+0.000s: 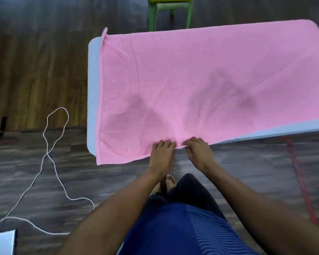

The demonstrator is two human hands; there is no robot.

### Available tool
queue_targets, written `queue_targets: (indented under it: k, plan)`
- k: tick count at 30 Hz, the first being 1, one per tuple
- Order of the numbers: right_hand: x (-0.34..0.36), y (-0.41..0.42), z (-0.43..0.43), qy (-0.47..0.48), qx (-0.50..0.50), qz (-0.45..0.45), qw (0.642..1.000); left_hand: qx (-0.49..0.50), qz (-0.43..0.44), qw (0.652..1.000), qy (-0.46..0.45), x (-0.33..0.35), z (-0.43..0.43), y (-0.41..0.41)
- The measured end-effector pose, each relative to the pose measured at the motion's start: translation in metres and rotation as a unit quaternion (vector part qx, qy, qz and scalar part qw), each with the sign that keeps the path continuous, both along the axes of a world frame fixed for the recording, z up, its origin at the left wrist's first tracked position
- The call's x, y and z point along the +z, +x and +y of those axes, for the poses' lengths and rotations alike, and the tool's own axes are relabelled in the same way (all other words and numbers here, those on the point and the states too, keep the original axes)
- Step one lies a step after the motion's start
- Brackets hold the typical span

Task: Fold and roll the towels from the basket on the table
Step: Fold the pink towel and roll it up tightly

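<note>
Left hand (161, 153) and right hand (199, 151) pinch the pink towel (191, 80) at its lower-centre hem, fingers curled; it is best carried level to its upper edge.

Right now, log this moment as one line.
towel: pink towel spread over table | left hand: pinches near edge | right hand: pinches near edge beside it

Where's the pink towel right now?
In the head view, the pink towel lies spread over the table, right of centre, its near edge pinched by the left hand and right hand.
</note>
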State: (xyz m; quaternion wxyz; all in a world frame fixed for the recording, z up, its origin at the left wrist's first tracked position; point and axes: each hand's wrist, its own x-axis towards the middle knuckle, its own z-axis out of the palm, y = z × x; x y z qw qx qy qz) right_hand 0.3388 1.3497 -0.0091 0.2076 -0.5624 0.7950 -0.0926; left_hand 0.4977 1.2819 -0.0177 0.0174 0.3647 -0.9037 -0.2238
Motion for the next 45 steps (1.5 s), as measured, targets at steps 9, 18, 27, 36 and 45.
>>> queue_targets:
  k: [9, 18, 27, 36, 45]
  plan:
    - [-0.004, -0.07, 0.017, 0.038, 0.031, 0.045, 0.998, 0.041, 0.033, 0.999, -0.006, 0.003, 0.002, 0.018]
    - [-0.004, -0.151, 0.052, 0.014, 0.088, -0.019, 0.996, 0.106, -0.035, 0.993, -0.024, 0.002, 0.042, -0.049]
    - [-0.002, -0.177, 0.061, 0.004, 0.123, -0.048, 0.991, 0.113, 0.032, 0.993, -0.006, 0.002, 0.085, -0.169]
    - [-0.011, -0.253, 0.088, -0.007, 0.036, 0.05, 0.998, 0.085, 0.042, 0.995, 0.006, -0.001, 0.083, -0.15]
    - [0.001, -0.249, 0.109, 0.024, -0.005, -0.01, 1.0, 0.019, 0.033, 0.999, 0.018, 0.007, 0.094, -0.207]
